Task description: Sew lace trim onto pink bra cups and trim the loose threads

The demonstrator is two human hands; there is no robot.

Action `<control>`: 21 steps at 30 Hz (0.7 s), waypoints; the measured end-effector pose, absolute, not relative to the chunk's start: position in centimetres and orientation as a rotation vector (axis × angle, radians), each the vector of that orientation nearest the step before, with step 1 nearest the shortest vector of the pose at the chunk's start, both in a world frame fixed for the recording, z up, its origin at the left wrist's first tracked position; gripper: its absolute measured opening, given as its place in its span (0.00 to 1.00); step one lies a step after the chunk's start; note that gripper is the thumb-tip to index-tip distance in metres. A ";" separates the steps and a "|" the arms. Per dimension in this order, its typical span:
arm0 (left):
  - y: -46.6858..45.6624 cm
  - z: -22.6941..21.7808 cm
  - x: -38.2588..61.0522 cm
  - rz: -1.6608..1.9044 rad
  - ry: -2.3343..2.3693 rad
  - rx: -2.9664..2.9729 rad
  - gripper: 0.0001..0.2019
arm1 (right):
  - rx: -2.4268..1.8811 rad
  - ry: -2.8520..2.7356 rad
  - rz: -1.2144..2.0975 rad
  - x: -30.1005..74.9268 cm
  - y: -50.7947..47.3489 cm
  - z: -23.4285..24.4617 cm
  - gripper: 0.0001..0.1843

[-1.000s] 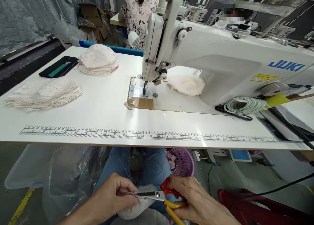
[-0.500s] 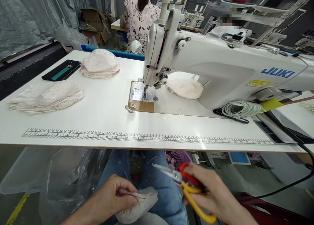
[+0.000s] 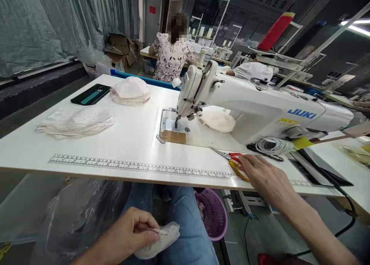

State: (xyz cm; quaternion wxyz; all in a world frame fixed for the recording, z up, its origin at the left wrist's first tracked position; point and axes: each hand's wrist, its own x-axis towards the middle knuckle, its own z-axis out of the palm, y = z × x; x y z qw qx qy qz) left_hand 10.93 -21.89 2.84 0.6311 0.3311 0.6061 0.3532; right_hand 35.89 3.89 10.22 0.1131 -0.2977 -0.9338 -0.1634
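Observation:
In the head view my left hand (image 3: 140, 232) is closed in a pinch on the edge of a small whitish cloth piece (image 3: 157, 242), held above my lap. My right hand (image 3: 264, 176) reaches over the table's front part, its fingers on the handles of the scissors (image 3: 237, 166). These have one red and one yellow handle, and the blades point left, at table level. Behind them stands a white sewing machine (image 3: 254, 97), its needle area left of the scissors. A pale round fabric piece (image 3: 218, 120) lies under the machine's arm.
Two stacks of pale fabric, a lacy stack (image 3: 76, 122) and a rounded stack (image 3: 130, 90), lie on the left near a dark phone (image 3: 91, 94). A printed ruler (image 3: 138, 167) runs along the front edge. Below is a purple basket (image 3: 215, 215). A co-worker (image 3: 173, 60) sits beyond.
My right hand has carried the scissors up from above my lap to the tabletop. My left hand still holds the cloth piece over my lap. The camera view has tilted up.

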 end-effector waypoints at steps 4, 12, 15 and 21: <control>-21.9 3.2 10.1 0.838 1.334 0.810 0.13 | -0.341 -2.943 0.451 30.3 -5.6 10.7 0.14; -23.7 3.1 8.5 0.931 1.313 0.781 0.17 | -0.423 -2.861 1.665 23.5 -9.3 6.7 0.09; -24.1 2.7 8.2 0.949 1.272 0.698 0.15 | -0.558 -2.672 2.064 23.4 -8.6 5.9 0.09; -24.4 1.9 8.1 0.957 1.249 0.637 0.11 | -0.657 -2.564 2.149 24.1 -8.6 5.7 0.16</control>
